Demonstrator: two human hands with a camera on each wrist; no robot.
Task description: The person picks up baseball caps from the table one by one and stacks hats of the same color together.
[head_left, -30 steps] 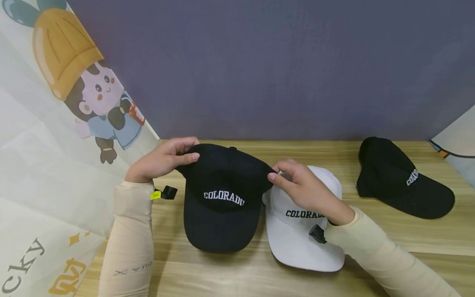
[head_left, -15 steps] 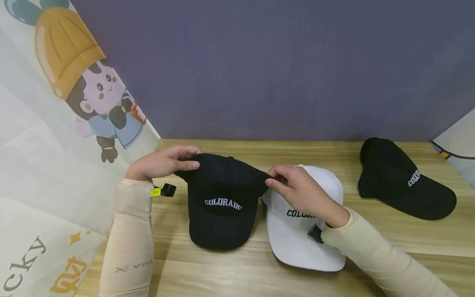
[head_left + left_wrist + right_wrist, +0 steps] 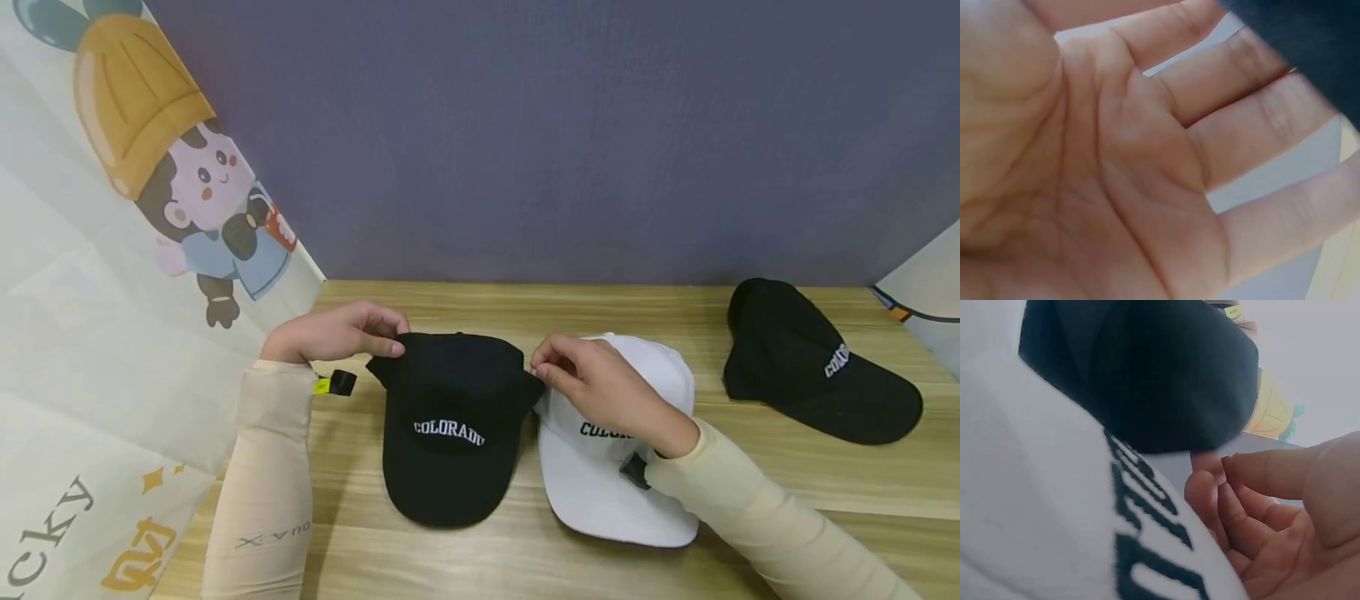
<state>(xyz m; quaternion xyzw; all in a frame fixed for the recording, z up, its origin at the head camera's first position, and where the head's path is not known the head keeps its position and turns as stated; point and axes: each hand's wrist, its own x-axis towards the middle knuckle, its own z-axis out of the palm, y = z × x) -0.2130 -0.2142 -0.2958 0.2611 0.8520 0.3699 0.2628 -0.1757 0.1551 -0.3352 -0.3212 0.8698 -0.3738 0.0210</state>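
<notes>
A black baseball cap [image 3: 453, 392] with white COLORADO lettering lies front up on the wooden table, brim toward me. My left hand [image 3: 337, 332] pinches its upper left edge, thumb on top and fingers behind. In the left wrist view the fingers [image 3: 1260, 112] look fairly straight, their tips hidden at the dark cap. My right hand [image 3: 596, 383] is at the cap's right edge, thumb and fingertips together just above the corner. The right wrist view shows nothing between these fingertips [image 3: 1207, 487], close to the black cap [image 3: 1166, 375]. Under this hand lies a white cap [image 3: 615, 492], partly hidden.
Another black cap [image 3: 817, 367] lies tilted at the right on the wooden table [image 3: 750, 500]. A dark grey-blue panel [image 3: 570, 142] stands at the back. On the left is a pale sheet [image 3: 67, 358] with a cartoon figure.
The black cap has come down toward the table, and its right edge has slipped from my right fingers. My left hand has lowered with the cap. The other caps stay put.
</notes>
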